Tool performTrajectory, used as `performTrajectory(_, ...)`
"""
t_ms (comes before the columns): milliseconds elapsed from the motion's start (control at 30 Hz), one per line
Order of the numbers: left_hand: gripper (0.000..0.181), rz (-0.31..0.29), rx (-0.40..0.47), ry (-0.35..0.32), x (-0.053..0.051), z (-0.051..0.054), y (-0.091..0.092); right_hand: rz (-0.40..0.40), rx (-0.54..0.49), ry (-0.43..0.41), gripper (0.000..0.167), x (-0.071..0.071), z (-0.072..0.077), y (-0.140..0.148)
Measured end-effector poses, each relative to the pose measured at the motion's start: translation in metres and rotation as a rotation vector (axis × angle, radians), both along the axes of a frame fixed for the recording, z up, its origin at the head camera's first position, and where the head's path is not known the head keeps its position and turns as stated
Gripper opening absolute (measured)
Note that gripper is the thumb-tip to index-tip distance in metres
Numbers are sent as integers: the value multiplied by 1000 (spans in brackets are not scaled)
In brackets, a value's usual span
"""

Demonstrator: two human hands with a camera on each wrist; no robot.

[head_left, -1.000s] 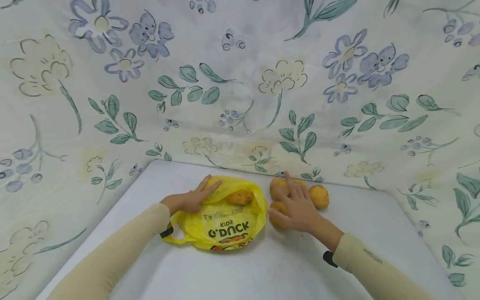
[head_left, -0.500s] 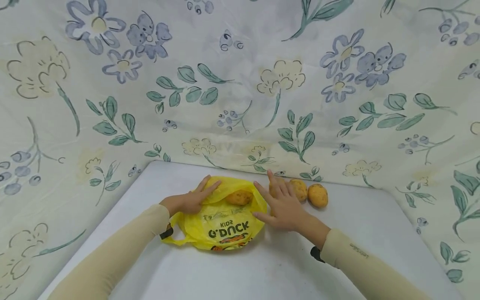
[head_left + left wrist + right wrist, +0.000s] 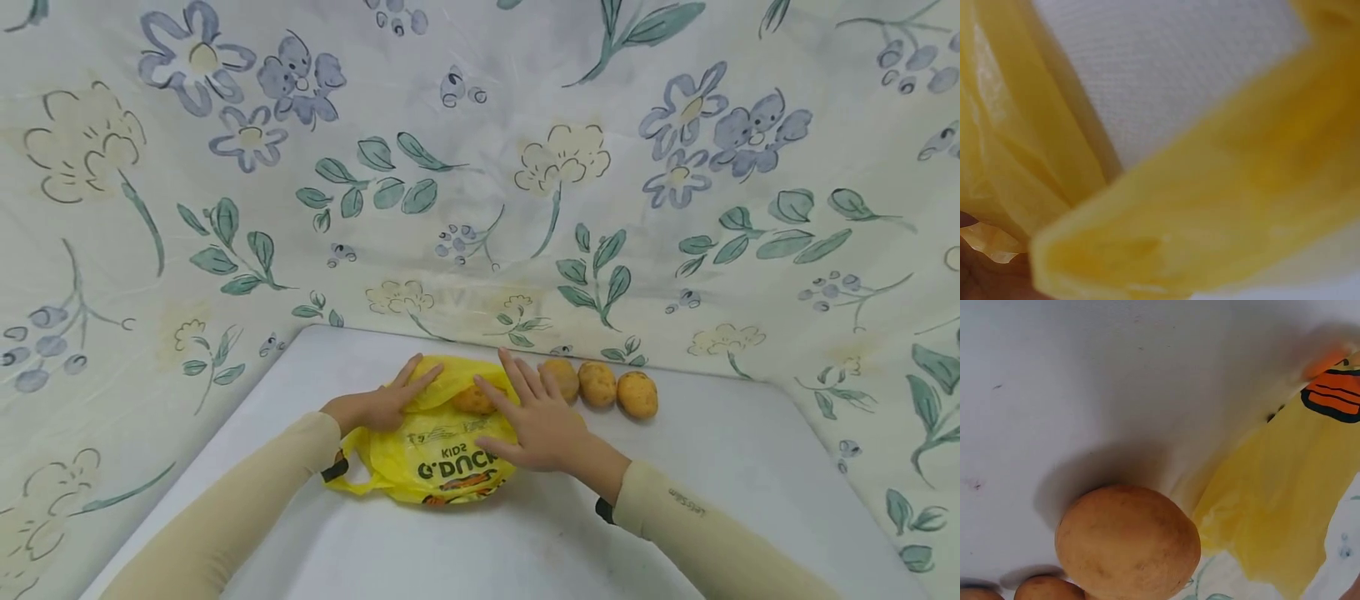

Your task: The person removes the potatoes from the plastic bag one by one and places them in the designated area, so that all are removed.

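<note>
A yellow plastic bag with printed lettering lies on its side, mouth to the right. My left hand holds its upper left part, two fingers over the film and the thumb partly covered by it; the left wrist view shows mostly blurred yellow film. One potato shows in the bag's mouth. My right hand is over the bag's right edge, palm down, fingers straight and spread. In the right wrist view a large potato is close to the bag's edge; whether the palm touches it is hidden.
Right of my right hand, three potatoes stand in a row: one partly behind the fingers, a middle one and an outer one. The white table ends at a floral cloth backdrop.
My right hand has moved left from beside the potatoes to the bag's mouth, uncovering more of the row. The potato by its thumb is now out of sight. My left hand stays put.
</note>
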State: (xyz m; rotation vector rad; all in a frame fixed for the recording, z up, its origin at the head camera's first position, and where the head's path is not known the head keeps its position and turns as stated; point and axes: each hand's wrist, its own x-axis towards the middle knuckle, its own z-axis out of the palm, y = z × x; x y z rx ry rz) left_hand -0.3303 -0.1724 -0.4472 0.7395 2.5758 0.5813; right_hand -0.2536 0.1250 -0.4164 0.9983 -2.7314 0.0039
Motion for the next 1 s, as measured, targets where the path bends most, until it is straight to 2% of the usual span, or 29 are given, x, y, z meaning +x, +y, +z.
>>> performTrajectory(200, 103, -5, 3, -3, -1, 1, 0, -28, 35, -64, 79, -1, -4, -9)
performTrajectory(367, 104, -14, 5, -2, 1, 1, 0, -14, 35, -107, 79, 1, -8, -16)
performTrajectory(467, 104, -14, 10, 5, 2, 1, 1, 5, 25, -102, 80, 1, -9, -18)
performTrajectory(700, 102, -4, -14, 3, 2, 2, 3, 12, 92, -84, 79, 2, -10, -23)
performTrajectory(1000, 102, -6, -10, -3, 2, 1, 1, 43, 122, -63, 78, 0, -13, -29)
